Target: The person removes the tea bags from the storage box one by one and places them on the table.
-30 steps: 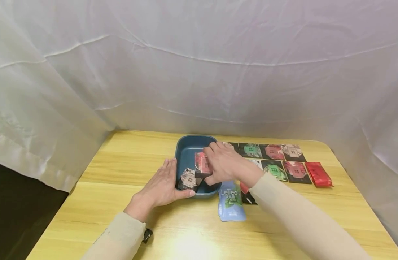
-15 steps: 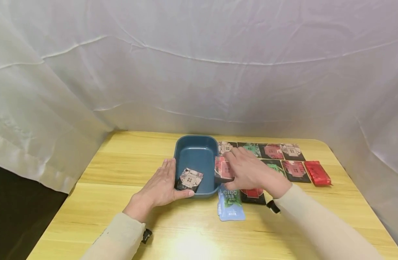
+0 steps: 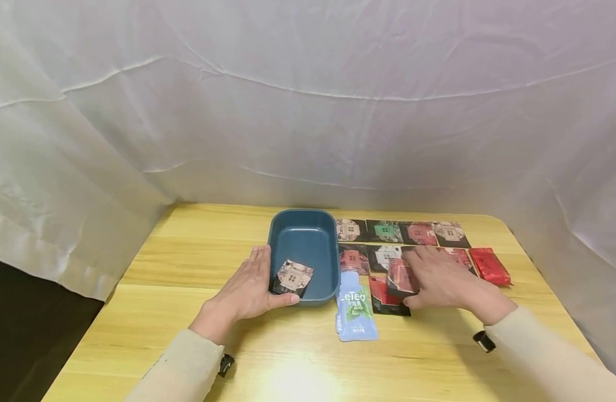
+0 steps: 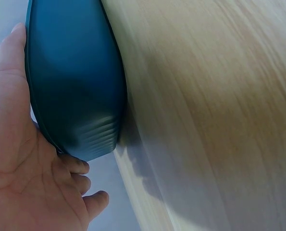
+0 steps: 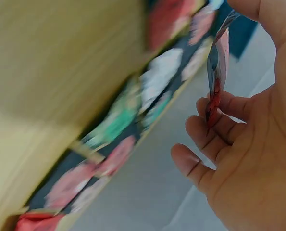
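The red-printed black sachet [image 3: 401, 277] sits pinched in the right hand [image 3: 440, 282], held just above the second row of sachets [image 3: 383, 255] laid out on the wooden surface [image 3: 197, 251]; the right wrist view shows it edge-on between thumb and curled fingers [image 5: 215, 127], though motion blur hides the print. The step in hand looks like sorting packets out of the blue tray [image 3: 304, 222] into the grid; next, this one likely needs lowering flat into a gap beside its neighbours. The left hand [image 3: 247, 287] lies with straight fingers against the tray's near left wall, steadying it. One grey-printed sachet [image 3: 292, 277] remains inside. A pale blue LeTea pouch [image 3: 356, 312] lies just beside the tray.
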